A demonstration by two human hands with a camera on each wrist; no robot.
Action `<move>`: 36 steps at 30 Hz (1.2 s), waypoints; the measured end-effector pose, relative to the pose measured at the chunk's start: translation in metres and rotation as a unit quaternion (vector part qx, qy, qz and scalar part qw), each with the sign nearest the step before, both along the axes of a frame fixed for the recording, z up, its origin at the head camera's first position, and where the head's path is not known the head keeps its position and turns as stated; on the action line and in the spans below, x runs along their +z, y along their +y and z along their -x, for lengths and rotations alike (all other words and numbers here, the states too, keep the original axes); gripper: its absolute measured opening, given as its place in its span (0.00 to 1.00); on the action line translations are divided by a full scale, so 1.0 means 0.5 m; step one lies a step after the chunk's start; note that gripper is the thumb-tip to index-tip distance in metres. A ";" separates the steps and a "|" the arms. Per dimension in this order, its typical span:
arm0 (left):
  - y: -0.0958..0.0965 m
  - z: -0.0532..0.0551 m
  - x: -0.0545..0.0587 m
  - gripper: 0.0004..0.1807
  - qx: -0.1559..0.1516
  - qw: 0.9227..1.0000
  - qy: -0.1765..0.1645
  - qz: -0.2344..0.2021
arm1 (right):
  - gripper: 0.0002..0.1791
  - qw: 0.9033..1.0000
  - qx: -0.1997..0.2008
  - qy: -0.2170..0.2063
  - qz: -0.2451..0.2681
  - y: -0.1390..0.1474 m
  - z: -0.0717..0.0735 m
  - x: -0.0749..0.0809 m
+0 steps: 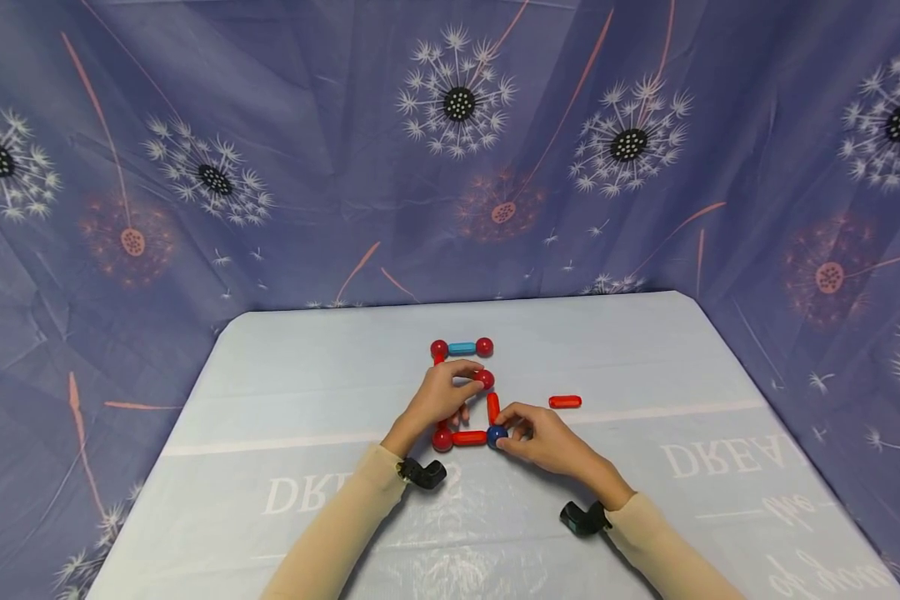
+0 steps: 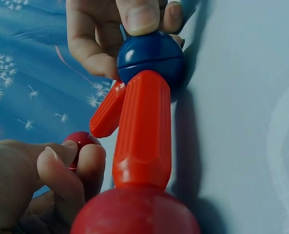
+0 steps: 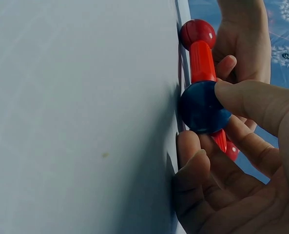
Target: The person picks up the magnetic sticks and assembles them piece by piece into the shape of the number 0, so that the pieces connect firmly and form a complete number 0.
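My left hand pinches a red ball between thumb and fingers. Just below it, a red rod runs up from a blue ball; in the left wrist view the rod's far end is at the red ball, and I cannot tell whether they touch. The thumb and fingers of my right hand grip the blue ball. Another red rod joins the blue ball to the corner red ball. A side rod rising from that corner is mostly hidden behind my left hand.
At the far end, a light blue rod links two red balls, the left one and the right one. A loose red rod lies right of the frame of rods. A white printed cloth covers the table.
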State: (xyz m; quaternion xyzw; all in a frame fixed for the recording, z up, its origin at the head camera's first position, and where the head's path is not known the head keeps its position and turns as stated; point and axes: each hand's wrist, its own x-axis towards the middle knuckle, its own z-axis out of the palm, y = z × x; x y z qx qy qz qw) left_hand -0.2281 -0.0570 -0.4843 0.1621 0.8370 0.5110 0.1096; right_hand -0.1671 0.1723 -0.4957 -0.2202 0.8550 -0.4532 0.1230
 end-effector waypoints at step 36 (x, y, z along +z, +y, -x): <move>-0.060 -0.016 0.012 0.13 0.131 0.977 0.153 0.073 | 0.14 1.000 0.001 -0.006 -0.010 -0.001 -0.001 0.001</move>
